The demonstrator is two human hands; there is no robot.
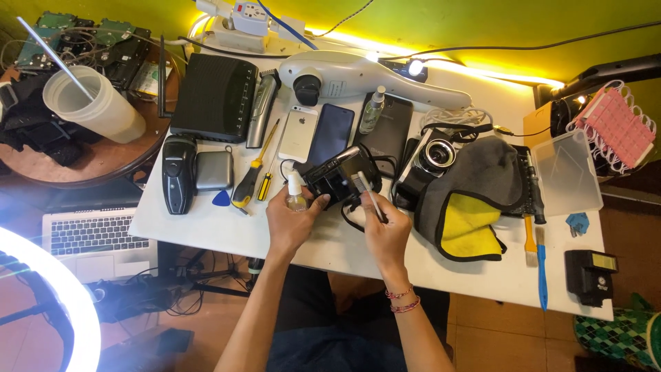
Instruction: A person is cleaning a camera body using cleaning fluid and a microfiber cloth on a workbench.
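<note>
White tabletop point(323, 251) is crowded; near its front edge the left hand point(292, 220) grips a small black camera point(337, 179), while the right hand point(385, 231) pinches a slim brush point(368, 196) against it. Bare table lies only before the hands.

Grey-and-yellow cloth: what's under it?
The grey-and-yellow cloth lies on the white table, draped partly over a black tool tray and touching a camera. Anything else beneath is covered.

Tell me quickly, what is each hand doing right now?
Left hand: closed on a small spray bottle, fingers also touching the black camera.
Right hand: closed on a small brush.
</note>
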